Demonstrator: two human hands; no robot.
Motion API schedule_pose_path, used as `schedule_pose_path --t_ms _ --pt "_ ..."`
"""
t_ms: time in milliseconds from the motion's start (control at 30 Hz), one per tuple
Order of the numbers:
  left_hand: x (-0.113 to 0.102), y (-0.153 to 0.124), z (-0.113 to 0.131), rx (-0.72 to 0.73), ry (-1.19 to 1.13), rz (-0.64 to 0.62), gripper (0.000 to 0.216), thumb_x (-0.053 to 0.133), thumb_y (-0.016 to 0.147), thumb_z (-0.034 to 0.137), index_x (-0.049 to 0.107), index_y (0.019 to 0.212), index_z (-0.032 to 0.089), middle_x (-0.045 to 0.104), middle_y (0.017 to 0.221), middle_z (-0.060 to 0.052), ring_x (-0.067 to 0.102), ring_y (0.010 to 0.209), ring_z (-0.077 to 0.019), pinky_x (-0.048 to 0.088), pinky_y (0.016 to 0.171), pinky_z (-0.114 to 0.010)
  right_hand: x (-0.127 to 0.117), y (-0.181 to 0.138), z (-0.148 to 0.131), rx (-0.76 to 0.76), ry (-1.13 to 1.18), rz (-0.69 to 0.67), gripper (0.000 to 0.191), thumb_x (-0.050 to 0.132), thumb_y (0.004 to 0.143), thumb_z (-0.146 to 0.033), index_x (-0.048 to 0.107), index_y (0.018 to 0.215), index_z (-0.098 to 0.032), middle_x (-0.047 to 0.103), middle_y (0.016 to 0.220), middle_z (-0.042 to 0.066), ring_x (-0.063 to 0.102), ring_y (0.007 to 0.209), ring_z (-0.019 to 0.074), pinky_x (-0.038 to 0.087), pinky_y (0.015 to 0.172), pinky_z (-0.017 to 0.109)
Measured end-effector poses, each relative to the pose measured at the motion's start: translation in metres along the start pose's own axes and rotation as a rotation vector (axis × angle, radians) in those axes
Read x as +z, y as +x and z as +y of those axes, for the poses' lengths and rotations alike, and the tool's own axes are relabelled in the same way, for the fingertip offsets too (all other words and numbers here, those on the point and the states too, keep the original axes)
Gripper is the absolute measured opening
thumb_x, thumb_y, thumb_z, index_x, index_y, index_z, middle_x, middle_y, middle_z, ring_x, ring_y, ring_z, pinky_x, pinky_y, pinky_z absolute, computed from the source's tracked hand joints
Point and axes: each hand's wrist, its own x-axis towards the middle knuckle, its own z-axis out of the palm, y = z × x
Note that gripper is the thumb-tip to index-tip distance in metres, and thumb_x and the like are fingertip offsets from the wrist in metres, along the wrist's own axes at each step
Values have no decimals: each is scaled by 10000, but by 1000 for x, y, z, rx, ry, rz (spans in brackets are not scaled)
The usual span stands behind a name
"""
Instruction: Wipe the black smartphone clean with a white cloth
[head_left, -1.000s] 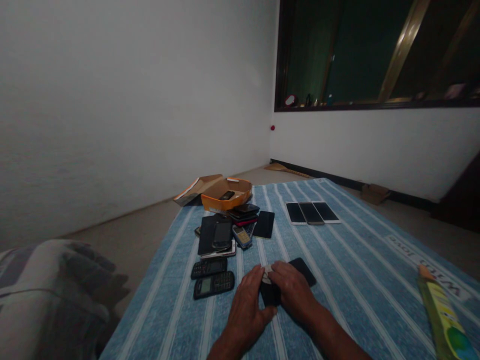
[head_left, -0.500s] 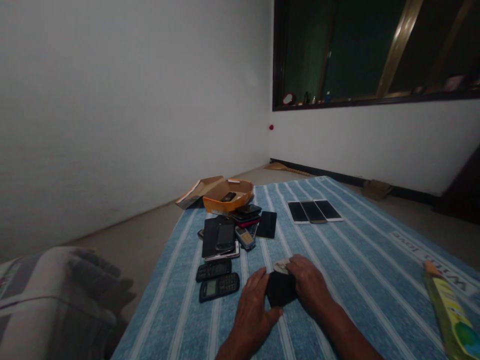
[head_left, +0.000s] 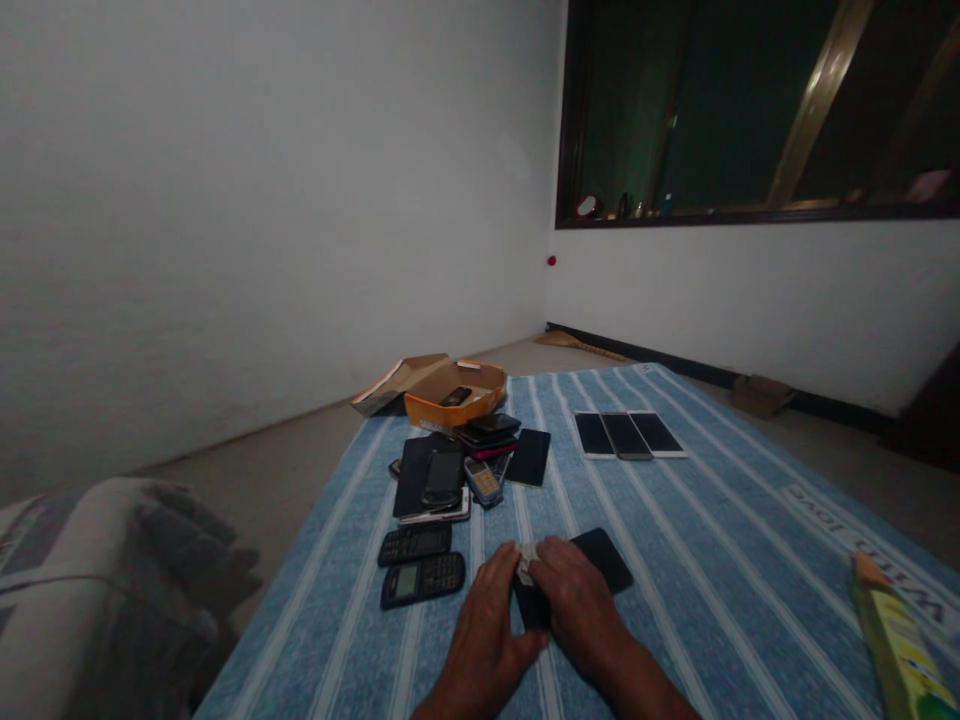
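Observation:
My left hand [head_left: 487, 625] is closed along the left edge of a black phone [head_left: 530, 606], low over the striped cloth. My right hand [head_left: 581, 600] bends its fingers over a small crumpled pale cloth [head_left: 527, 562] at the far end of that phone. A second black phone [head_left: 606, 560] lies slantwise just beyond my right hand, which hides part of it. To the left of my hands, two keypad phones [head_left: 423, 580] rest side by side. Farther off is a pile of several phones [head_left: 442, 475], with a small blue keypad phone [head_left: 484, 482] at its side.
An open orange cardboard box [head_left: 457, 400] with a phone inside stands behind the pile. Three flat smartphones [head_left: 628, 436] lie in a row at the far right. A yellow-green packet [head_left: 904, 640] is at the right edge. Bundled grey fabric [head_left: 97, 590] sits at the left.
Both hands have shifted slightly left and closer together with the dark phone and pale cloth. A second black phone now shows beside my right hand. The view has tilted a little.

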Motion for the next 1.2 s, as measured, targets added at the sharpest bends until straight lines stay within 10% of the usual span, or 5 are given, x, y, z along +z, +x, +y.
schedule_pose_path --t_ms 467,800,1200 --pt "-11 1 7 -44 -10 -87 806 659 626 121 445 1400 183 511 1433 -147 461 1329 -351 414 1089 -531 -27 0 21 231 -74 -82 350 490 803 10 710 967 -209 690 1064 71 589 1063 224 416 961 339" --pt "-5 0 2 6 37 -33 755 683 705 198 410 1408 183 515 1425 -164 487 1313 -335 445 1072 -499 -4 4 -9 -76 98 -16 203 544 860 -71 664 975 -187 673 1029 70 581 1021 204 414 959 337" --pt "-10 1 6 -23 2 -86 856 633 607 83 400 1421 211 479 1461 -145 440 1347 -346 413 1088 -527 -36 5 31 270 -66 -123 407 420 801 33 700 939 -228 681 960 55 601 930 201 426 844 291"
